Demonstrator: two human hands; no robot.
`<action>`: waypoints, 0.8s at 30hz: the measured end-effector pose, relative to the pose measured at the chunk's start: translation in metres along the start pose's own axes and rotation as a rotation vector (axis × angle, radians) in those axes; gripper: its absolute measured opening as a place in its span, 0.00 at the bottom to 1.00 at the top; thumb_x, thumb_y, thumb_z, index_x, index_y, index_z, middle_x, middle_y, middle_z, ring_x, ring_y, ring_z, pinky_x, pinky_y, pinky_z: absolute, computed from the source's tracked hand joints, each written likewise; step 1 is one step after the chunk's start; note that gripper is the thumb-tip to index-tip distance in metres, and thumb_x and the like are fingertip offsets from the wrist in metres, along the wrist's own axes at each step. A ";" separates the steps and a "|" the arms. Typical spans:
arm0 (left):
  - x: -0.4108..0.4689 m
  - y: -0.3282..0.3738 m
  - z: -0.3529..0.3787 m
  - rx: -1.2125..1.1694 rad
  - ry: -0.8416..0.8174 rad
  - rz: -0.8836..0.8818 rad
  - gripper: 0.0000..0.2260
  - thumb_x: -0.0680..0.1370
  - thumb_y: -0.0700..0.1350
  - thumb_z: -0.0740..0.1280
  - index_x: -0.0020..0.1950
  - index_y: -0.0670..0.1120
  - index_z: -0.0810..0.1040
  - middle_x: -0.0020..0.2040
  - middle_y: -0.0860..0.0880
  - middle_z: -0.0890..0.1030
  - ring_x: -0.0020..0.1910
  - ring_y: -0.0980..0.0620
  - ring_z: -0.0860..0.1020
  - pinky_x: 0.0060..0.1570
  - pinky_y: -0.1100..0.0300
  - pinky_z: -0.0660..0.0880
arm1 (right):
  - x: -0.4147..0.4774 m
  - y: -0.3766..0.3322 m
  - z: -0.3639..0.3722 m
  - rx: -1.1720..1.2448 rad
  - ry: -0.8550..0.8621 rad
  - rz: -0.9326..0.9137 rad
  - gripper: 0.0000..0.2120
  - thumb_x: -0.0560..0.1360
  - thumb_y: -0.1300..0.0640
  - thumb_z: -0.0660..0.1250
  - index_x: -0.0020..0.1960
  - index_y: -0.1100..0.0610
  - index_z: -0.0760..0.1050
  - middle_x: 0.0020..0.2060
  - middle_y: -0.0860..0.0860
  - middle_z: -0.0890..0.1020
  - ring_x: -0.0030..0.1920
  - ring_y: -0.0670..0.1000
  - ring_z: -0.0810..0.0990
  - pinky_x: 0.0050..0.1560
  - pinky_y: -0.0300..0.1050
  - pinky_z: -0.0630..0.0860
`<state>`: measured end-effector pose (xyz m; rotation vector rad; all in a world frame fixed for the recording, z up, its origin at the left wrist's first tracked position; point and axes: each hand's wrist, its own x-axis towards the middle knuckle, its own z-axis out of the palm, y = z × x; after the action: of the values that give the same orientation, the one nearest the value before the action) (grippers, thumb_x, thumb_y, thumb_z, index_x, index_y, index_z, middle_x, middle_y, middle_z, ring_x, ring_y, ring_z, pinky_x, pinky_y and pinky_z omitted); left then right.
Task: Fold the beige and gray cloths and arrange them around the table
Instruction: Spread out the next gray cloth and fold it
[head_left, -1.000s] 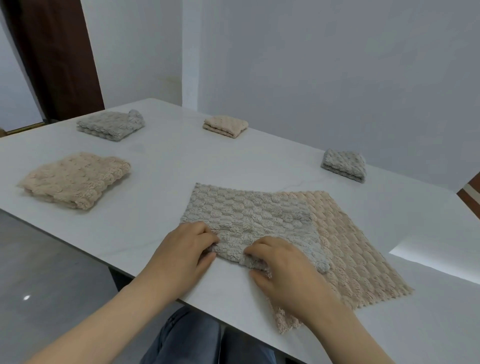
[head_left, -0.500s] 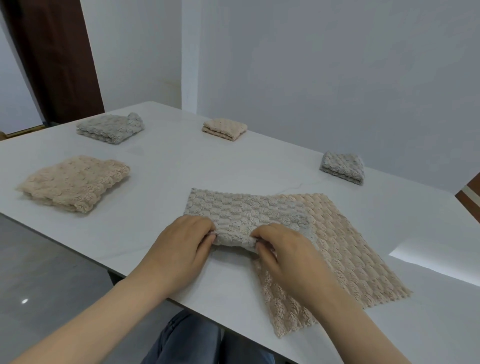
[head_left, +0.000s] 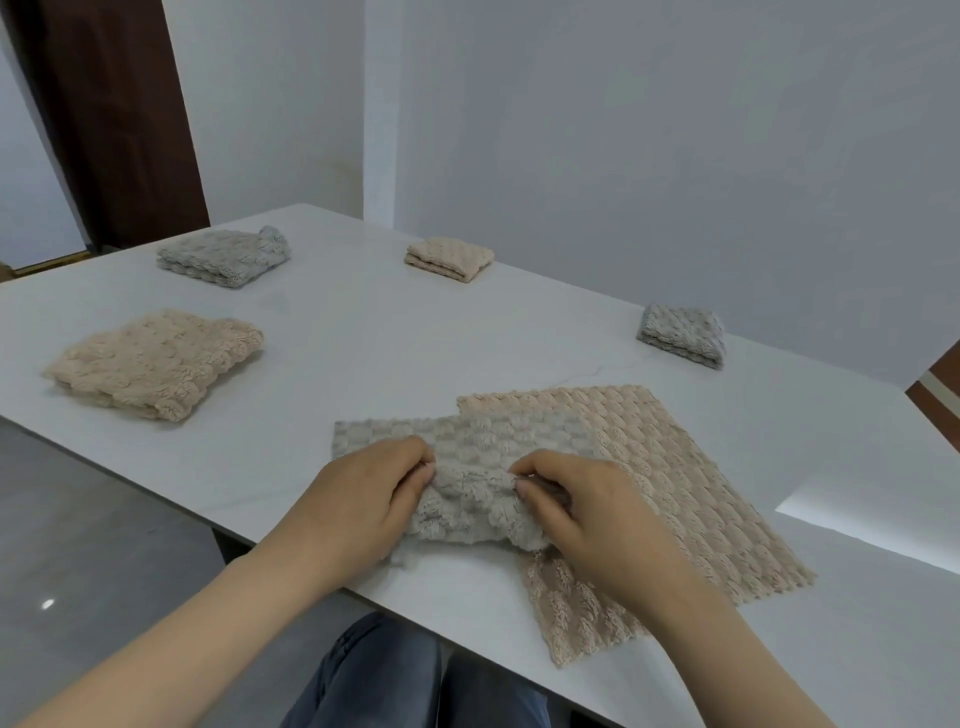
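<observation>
A gray cloth (head_left: 478, 467) lies near the front edge of the white table (head_left: 363, 364), its near part folded over and bunched between my hands. My left hand (head_left: 363, 504) pinches the fold's left end; my right hand (head_left: 582, 514) pinches its right end. Under and to the right of it an unfolded beige cloth (head_left: 670, 493) lies flat. Four folded cloths sit around the table: beige (head_left: 156, 361) at the left, gray (head_left: 226, 254) at the far left, beige (head_left: 449, 258) at the back, gray (head_left: 683, 335) at the right.
The table's front edge runs diagonally just below my hands, with gray floor (head_left: 78, 519) to the left. My legs in jeans (head_left: 389, 675) are under the edge. A white wall (head_left: 623, 156) stands close behind the table and a dark door (head_left: 114, 119) at the far left.
My hands lifted the gray cloth's near edge and folded it away from me, halving its depth. The beige cloth underneath is more exposed. The four folded cloths stayed put.
</observation>
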<state>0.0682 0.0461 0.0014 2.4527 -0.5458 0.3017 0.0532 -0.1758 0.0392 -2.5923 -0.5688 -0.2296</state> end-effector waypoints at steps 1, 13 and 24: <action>0.000 0.003 -0.004 -0.053 0.015 -0.014 0.10 0.81 0.48 0.58 0.39 0.57 0.68 0.30 0.55 0.73 0.33 0.56 0.72 0.33 0.67 0.65 | 0.000 -0.002 -0.004 0.066 0.012 0.015 0.07 0.79 0.53 0.62 0.51 0.47 0.79 0.33 0.38 0.79 0.37 0.40 0.77 0.38 0.32 0.71; 0.006 -0.002 -0.007 0.173 0.190 0.020 0.09 0.75 0.51 0.62 0.51 0.50 0.77 0.48 0.55 0.74 0.49 0.55 0.71 0.45 0.67 0.64 | 0.018 0.010 0.005 -0.123 0.092 0.145 0.09 0.79 0.49 0.62 0.56 0.49 0.77 0.50 0.43 0.79 0.52 0.45 0.76 0.54 0.40 0.72; -0.027 -0.001 0.003 0.107 0.007 0.110 0.15 0.67 0.60 0.65 0.49 0.53 0.78 0.46 0.58 0.76 0.46 0.62 0.69 0.45 0.68 0.65 | -0.015 -0.010 0.001 -0.053 0.017 -0.047 0.13 0.75 0.45 0.63 0.57 0.46 0.77 0.53 0.38 0.78 0.56 0.38 0.72 0.58 0.29 0.64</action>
<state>0.0445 0.0534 -0.0103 2.5275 -0.6795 0.3933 0.0350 -0.1731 0.0387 -2.6278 -0.6261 -0.2856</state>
